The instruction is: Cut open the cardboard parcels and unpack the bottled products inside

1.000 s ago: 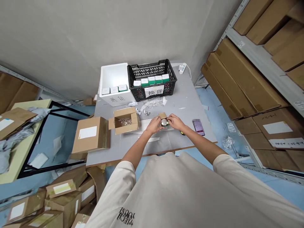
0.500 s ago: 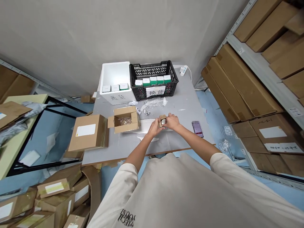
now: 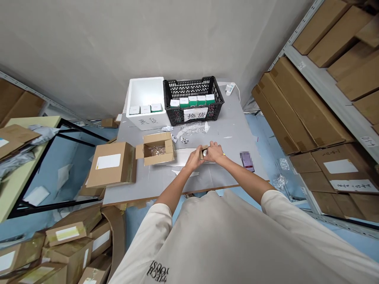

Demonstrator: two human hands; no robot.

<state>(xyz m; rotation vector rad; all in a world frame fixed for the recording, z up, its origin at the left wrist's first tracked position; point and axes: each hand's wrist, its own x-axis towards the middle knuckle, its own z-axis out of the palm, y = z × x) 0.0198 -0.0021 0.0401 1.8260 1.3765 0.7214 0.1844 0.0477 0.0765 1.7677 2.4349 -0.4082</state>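
Over the near middle of the table, both hands hold a small brown cardboard box (image 3: 201, 154) that is open at the top. A round, shiny silver-white item (image 3: 205, 152) shows in its opening; what it is I cannot make out. My left hand (image 3: 194, 158) is closed around the box's left side. My right hand (image 3: 215, 152) is closed at the right side, its fingers bent over the opening and close to the round item. Its fingertips are partly hidden. Beneath the hands lies a flat white sheet (image 3: 181, 157).
Left of the hands are an open carton (image 3: 159, 158) with clear wrap inside and a closed carton (image 3: 108, 162). Behind stand a white foam box (image 3: 149, 123) and a black crate (image 3: 217, 108), both holding small white-and-green boxes. A phone (image 3: 246, 161) lies right; shelves of cartons (image 3: 299, 106) flank the table.
The right hand's fingers have moved in over the small box's opening, covering more of it. The small box stays in both hands. The view has shifted slightly.
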